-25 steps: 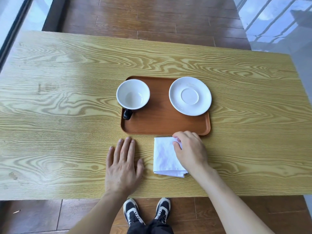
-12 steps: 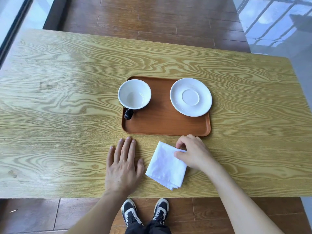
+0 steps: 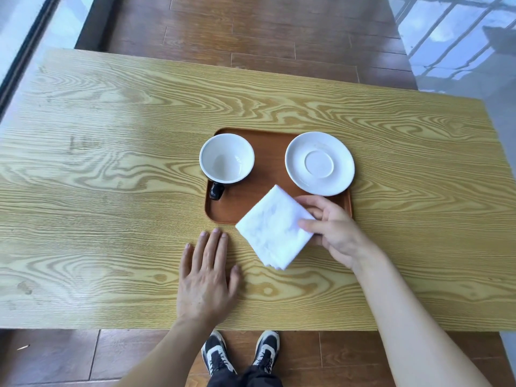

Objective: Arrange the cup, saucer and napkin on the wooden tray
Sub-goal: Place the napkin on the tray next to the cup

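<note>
A brown wooden tray (image 3: pixel 268 152) lies in the middle of the table. On its left part stands a cup (image 3: pixel 226 159), white inside, with a black handle pointing toward me. A white saucer (image 3: pixel 319 163) rests on the tray's right part. My right hand (image 3: pixel 335 230) pinches the right corner of a folded white napkin (image 3: pixel 275 227), held turned like a diamond above the tray's near edge, partly over the tray and partly over the table. My left hand (image 3: pixel 208 277) lies flat on the table, fingers apart, just in front of the tray.
The light wooden table (image 3: pixel 111 163) stretches wide to both sides of the tray. Its near edge runs just above my shoes (image 3: pixel 240 353). Dark wood floor lies beyond the far edge, with glass panels at both sides.
My right hand has lifted the napkin off the table, turned it diagonal and carried it forward over the tray's near edge. The left hand, cup and saucer have stayed put.
</note>
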